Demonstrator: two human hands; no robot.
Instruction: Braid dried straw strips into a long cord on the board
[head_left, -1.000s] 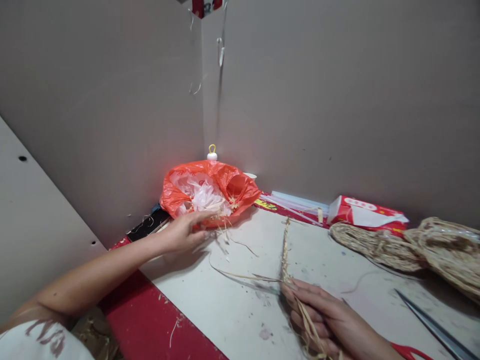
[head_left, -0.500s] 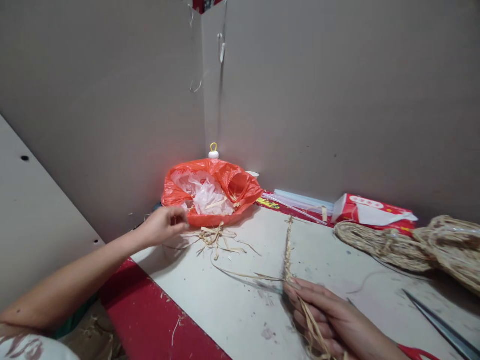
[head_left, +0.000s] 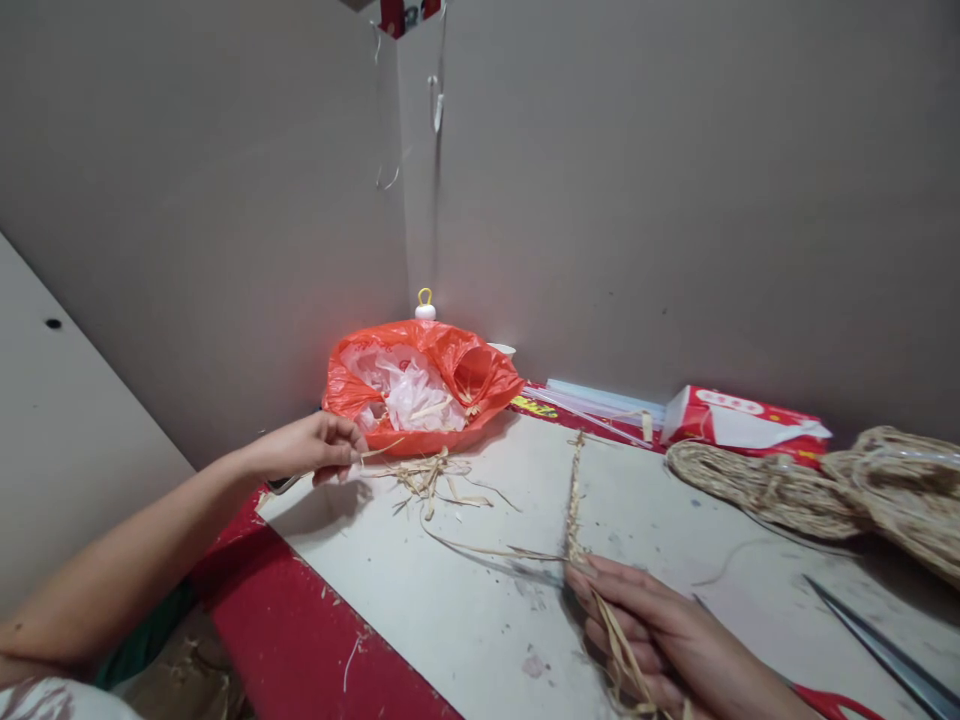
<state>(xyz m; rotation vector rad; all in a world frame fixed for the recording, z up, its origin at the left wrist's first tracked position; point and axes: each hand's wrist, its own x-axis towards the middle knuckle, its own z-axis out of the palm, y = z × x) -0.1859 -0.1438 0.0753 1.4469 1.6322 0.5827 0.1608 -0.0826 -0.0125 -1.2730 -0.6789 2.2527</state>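
My right hand (head_left: 637, 630) is closed round a braid of dry straw-like strips (head_left: 575, 500). The braided part stands up above the fingers, and loose strips hang down through the palm. One long strip trails from the braid to the left across the table. My left hand (head_left: 334, 447) pinches a thin straw strip (head_left: 384, 449) in front of the orange plastic bag. Just right of that hand lies a small pile of loose straw strips (head_left: 427, 478).
The orange bag (head_left: 495, 395) holds white plastic and some strips. Clear plastic sticks (head_left: 600, 400), a red tissue pack (head_left: 750, 420) and coiled cords (head_left: 765, 485) line the back wall. Open scissors (head_left: 877, 640) lie at right on the white tabletop (head_left: 480, 610).
My left hand has lowered slightly and now has a straw strip between its fingertips. My right hand and the braid have hardly moved.
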